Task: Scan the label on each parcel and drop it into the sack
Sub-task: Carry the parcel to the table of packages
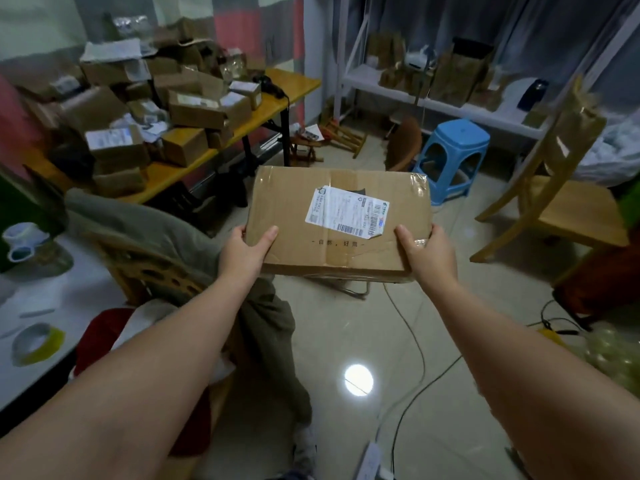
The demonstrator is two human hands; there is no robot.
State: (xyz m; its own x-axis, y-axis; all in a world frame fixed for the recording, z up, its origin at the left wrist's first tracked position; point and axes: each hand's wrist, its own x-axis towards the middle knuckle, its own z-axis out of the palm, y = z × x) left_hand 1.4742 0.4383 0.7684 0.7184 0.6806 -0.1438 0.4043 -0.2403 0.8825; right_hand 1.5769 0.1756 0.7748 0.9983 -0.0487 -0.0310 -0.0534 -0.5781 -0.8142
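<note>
Above the tiled floor [346,327], resting on no surface, the parcel [341,237] is held level: left hand [247,247] and right hand [424,252] grip its near corners, thumbs on top. Label [346,211] faces up. Judged: scan pending; one hand must come free for it.

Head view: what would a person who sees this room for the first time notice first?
First, the cardboard parcel held out at the centre, white label up, the left hand and the right hand gripping its near corners. Next, the heap of boxes on the yellow table at upper left, and the blue stool beyond the parcel, to the right.
</note>
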